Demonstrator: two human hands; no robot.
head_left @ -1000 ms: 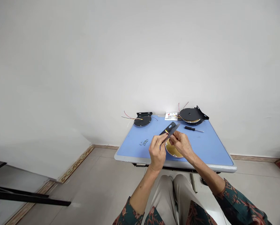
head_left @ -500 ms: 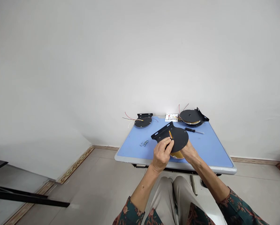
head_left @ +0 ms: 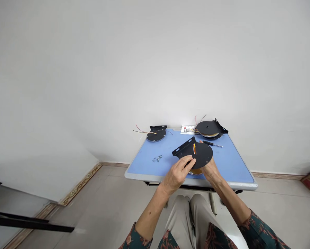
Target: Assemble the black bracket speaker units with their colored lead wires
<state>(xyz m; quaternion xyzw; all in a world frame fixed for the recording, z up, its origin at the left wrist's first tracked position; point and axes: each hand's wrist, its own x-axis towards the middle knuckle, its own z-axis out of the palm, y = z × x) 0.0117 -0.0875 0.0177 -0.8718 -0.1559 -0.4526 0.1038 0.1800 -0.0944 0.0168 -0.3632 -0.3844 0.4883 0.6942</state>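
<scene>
A black round mounting plate [head_left: 204, 155] with a bent, slotted flange is tilted over the front of the table, between my two hands. Orange, white and red wires [head_left: 194, 148] come up through its central hole. My left hand [head_left: 176, 174] has its fingertips pressed on the plate's face just below the wires, with part of its grip hidden. From beneath, my right hand [head_left: 209, 170] supports the plate; one fingertip shows past its far edge. Under the plate, the rim of a gold-coloured disc [head_left: 195, 171] shows.
Loose screws [head_left: 158, 158] lie left on the blue table [head_left: 141, 162]. A similar black plate with wires [head_left: 156, 136] sits at the back left. Back right are stacked black plates [head_left: 209, 128], a printed card [head_left: 187, 130] and a screwdriver [head_left: 213, 144]. The wall stands behind.
The plate has shifted slightly right in view. My left fingertips have slid lower relative to the wires, which now stand more upright. My right fingertip has appeared past the plate's far edge.
</scene>
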